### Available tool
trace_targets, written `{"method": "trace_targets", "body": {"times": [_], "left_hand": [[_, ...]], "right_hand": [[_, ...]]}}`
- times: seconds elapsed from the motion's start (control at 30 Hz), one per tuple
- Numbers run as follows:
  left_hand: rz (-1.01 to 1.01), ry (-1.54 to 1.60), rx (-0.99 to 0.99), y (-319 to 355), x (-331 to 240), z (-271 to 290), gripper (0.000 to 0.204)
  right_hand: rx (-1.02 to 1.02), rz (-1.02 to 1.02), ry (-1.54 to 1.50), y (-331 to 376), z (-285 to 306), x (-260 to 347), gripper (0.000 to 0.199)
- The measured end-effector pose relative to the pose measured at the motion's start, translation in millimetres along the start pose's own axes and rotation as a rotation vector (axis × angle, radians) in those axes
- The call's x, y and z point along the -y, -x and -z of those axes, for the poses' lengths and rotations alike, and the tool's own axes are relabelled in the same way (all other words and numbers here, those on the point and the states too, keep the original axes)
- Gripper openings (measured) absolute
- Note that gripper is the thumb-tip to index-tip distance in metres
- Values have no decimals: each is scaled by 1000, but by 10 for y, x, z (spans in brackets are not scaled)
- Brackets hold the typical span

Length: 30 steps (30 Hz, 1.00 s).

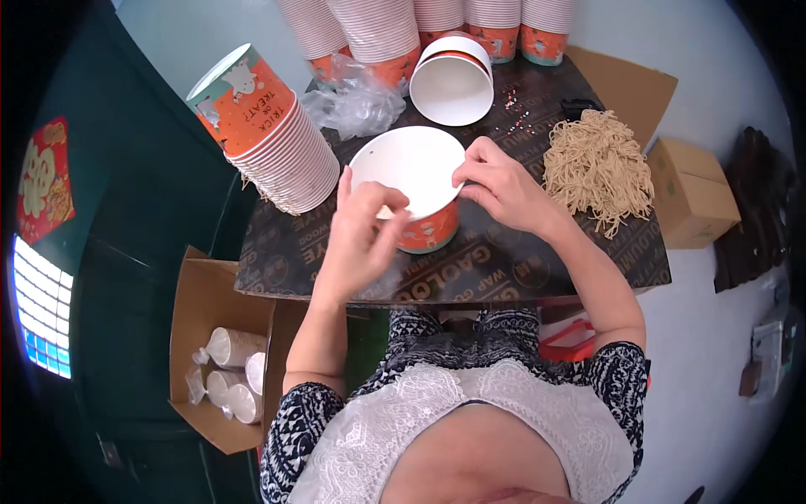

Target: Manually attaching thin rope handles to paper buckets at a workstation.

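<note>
A white-lined paper bucket (416, 160) with an orange printed outside stands tilted toward me near the table's front. A small dark hole shows in its far left wall. My right hand (499, 185) pinches the rim on the right side; whether a cord is also between those fingers is hidden. Over the near left rim hovers my left hand (363, 231), thumb and index finger bent with a small gap between them, another finger raised. A pile of beige cords (598, 168) lies right of my right hand. Left of the bucket leans a stack of nested orange paper buckets (281, 143).
Behind are a crumpled clear plastic bag (357, 101), two nested buckets on their side (453, 88), scattered tiny beads (520, 113) and several tall bucket stacks (378, 38). An open carton (222, 294) with wrapped white rolls stands below left; another carton (693, 193) stands right.
</note>
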<state>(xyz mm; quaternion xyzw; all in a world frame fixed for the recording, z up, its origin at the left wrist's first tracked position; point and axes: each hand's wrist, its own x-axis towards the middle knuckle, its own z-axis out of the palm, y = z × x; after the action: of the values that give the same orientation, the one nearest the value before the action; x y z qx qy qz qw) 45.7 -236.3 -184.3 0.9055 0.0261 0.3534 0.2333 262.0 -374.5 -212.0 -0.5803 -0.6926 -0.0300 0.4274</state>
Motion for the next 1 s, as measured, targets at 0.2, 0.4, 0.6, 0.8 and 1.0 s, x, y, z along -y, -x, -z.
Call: {"method": "trace_targets", "body": {"times": [0.2,0.4,0.6,0.8,1.0], "left_hand": [[6,-73,31,23,51,-23,14],[22,170,-13,-125,62,46,10],[80,265,6,-165,182,37,12],[22,282,-2,-179,173,2,10],[58,246,-15,-111,90,-3,9]], "right_hand": [[-111,-24,-24,-52,60,234,14],[-78,-68,67,-105,236,449,9],[-12,-228,-1,-144,293,624,13],[-27,-282,68,-183,226,771,19],[-28,-286,95,-158,203,752,18]]}}
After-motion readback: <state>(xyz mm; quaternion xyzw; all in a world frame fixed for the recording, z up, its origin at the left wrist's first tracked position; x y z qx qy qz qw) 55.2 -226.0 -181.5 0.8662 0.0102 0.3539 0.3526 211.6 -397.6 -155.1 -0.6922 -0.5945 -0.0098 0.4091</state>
